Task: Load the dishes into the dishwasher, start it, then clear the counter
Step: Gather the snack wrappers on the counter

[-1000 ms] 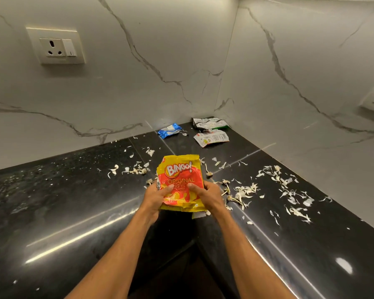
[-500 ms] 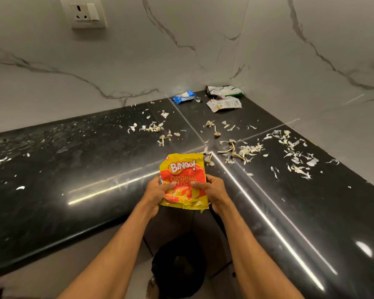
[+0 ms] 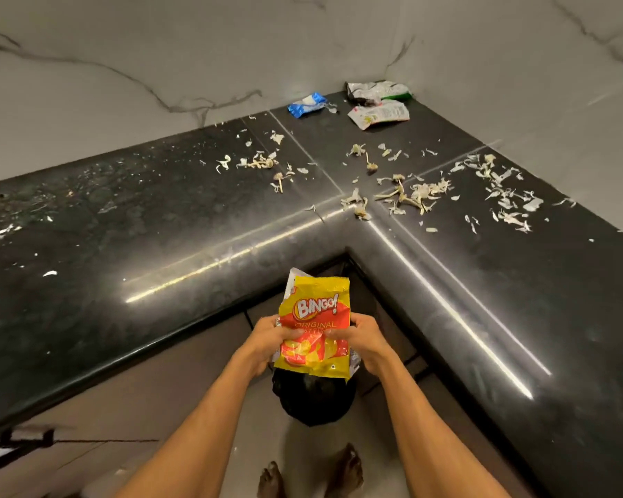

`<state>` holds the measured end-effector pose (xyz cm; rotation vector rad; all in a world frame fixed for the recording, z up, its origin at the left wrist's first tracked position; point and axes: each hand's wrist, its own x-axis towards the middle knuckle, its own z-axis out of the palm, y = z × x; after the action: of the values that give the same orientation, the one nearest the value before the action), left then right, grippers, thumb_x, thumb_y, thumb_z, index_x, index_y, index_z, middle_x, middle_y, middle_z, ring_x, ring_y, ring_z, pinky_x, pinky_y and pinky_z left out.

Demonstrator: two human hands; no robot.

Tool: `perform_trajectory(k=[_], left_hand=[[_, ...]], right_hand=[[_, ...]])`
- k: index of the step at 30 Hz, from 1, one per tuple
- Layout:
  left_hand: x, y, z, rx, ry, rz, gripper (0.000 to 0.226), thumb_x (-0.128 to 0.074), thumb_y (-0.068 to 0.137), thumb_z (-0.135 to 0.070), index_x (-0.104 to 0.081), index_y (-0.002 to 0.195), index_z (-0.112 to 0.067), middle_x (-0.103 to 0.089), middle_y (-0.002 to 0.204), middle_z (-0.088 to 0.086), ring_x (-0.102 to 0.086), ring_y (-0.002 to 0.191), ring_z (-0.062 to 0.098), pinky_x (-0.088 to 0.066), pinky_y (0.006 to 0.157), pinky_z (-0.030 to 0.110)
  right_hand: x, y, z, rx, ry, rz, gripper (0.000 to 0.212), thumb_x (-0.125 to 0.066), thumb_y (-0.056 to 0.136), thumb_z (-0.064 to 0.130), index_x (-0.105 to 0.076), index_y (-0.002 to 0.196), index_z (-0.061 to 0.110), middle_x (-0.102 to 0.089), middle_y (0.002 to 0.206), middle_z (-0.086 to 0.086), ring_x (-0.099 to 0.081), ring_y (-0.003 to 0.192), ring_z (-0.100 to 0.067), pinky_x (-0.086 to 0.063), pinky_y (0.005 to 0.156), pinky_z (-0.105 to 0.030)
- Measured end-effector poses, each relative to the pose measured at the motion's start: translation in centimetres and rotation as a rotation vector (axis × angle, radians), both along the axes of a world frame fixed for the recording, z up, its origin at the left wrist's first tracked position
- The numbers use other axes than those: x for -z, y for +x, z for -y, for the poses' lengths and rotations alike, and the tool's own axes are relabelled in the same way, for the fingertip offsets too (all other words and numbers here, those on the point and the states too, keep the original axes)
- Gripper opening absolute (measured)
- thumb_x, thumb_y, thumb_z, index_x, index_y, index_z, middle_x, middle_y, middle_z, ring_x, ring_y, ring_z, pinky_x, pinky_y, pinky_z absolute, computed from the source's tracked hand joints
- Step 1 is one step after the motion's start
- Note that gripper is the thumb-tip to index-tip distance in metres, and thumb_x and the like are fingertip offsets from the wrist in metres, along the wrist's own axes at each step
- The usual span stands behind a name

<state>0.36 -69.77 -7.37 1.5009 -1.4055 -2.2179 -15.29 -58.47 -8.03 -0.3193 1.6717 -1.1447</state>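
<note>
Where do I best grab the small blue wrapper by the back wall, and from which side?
Pinch the blue wrapper at its puckered middle, where the crumpled film seems to stand off the counter; its edges lie flat. Come from above and the front, since the wall sits close behind it. The left hand and right hand both grip the Bingo packet; free one first.

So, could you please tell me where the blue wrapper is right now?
In the head view, the blue wrapper lies at the back of the black counter, just left of the white wrapper near the corner.

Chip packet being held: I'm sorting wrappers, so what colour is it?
The chip packet is yellow and red; head view.
</note>
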Motion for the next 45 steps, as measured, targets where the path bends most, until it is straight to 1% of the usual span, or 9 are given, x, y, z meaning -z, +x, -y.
perform_trajectory(k=[5,10,14,21,27,30,34,40,45], left_hand=[[4.4,1.6,-2.2,0.025,0.052,0.168,0.034,-0.076,0.079,-0.01,-0.068,0.111,-0.005,-0.073,0.098,0.011,-0.07,0.082,0.025,-0.059,0.07,0.036],[8.6,1.9,-3.5,0.004,0.136,0.25,0.05,-0.075,0.081,-0.013,-0.052,0.124,-0.006,-0.068,0.109,0.013,-0.068,0.087,0.026,-0.06,0.065,0.04],[12.3,1.5,-3.8,-0.07,0.183,0.267,0.054,-0.069,0.084,-0.006,-0.045,0.133,-0.009,-0.062,0.11,0.014,-0.063,0.09,0.025,-0.057,0.065,0.038],[19.3,0.9,-3.4,-0.054,0.166,0.365,0.03,-0.06,0.09,-0.009,-0.057,0.118,0.0,-0.069,0.102,0.016,-0.068,0.09,0.029,-0.059,0.062,0.036],[24.1,-0.5,-2.7,-0.077,0.181,0.444,0.027,-0.057,0.094,-0.012,-0.059,0.117,0.002,-0.068,0.104,0.019,-0.065,0.076,0.027,-0.058,0.054,0.033],[25.9,-1.6,-2.0,-0.1,0.238,0.472,0.04,-0.062,0.092,-0.013,-0.052,0.126,0.005,-0.064,0.107,0.023,-0.06,0.065,0.026,-0.056,0.044,0.032],[27.9,-2.6,-1.4,-0.089,0.292,0.471,0.045,-0.061,0.094,-0.017,-0.047,0.131,0.005,-0.061,0.088,0.017,-0.058,0.065,0.024,-0.06,0.073,0.043],[28.2,-2.7,-2.1,-0.098,0.268,0.474,0.039,-0.053,0.097,-0.013,-0.046,0.132,0.002,-0.06,0.108,0.024,-0.06,0.108,0.037,-0.05,0.094,0.048],[26.1,-2.6,-3.2,-0.132,0.254,0.462,0.01,-0.042,0.1,-0.003,-0.048,0.108,-0.007,-0.056,0.087,0.013,-0.052,0.067,0.018,-0.051,0.085,0.043]], right_hand=[[4.9,2.7,-2.7,0.112,0.175,0.079,0.032,-0.077,0.079,0.002,-0.069,0.11,0.003,-0.073,0.105,-0.013,-0.071,0.092,-0.026,-0.059,0.082,-0.043],[10.2,3.8,-4.4,0.259,0.306,0.175,0.036,-0.077,0.08,0.003,-0.064,0.113,0.002,-0.073,0.097,-0.015,-0.073,0.077,-0.025,-0.059,0.06,-0.034],[15.2,4.0,-4.3,0.349,0.403,0.214,0.053,-0.081,0.073,0.009,-0.059,0.121,0.003,-0.072,0.102,-0.018,-0.071,0.088,-0.035,-0.06,0.078,-0.051],[23.0,3.4,-3.7,0.394,0.533,0.185,0.017,-0.055,0.09,0.007,-0.062,0.105,0.008,-0.064,0.096,-0.013,-0.059,0.083,-0.027,-0.044,0.058,-0.028],[27.5,2.1,-2.7,0.34,0.574,0.279,0.038,-0.07,0.087,0.012,-0.06,0.122,-0.001,-0.068,0.106,-0.021,-0.061,0.066,-0.025,-0.042,0.035,-0.018],[29.9,1.3,-2.5,0.323,0.552,0.242,0.036,-0.069,0.085,0.009,-0.061,0.119,-0.002,-0.067,0.107,-0.021,-0.061,0.076,-0.026,-0.046,0.047,-0.024],[32.0,0.8,-2.4,0.323,0.522,0.263,0.018,-0.062,0.09,0.009,-0.055,0.074,0.007,-0.053,0.073,-0.013,-0.05,0.056,-0.018,-0.039,0.056,-0.028],[32.4,1.1,-2.6,0.464,0.46,0.318,0.019,-0.068,0.089,0.008,-0.055,0.076,0.011,-0.051,0.077,-0.005,-0.046,0.066,-0.014,-0.043,0.054,-0.024],[30.8,1.6,-2.4,0.488,0.488,0.315,0.036,-0.066,0.089,0.002,-0.045,0.063,0.015,-0.044,0.065,-0.002,-0.04,0.055,-0.013,-0.041,0.044,-0.021]])
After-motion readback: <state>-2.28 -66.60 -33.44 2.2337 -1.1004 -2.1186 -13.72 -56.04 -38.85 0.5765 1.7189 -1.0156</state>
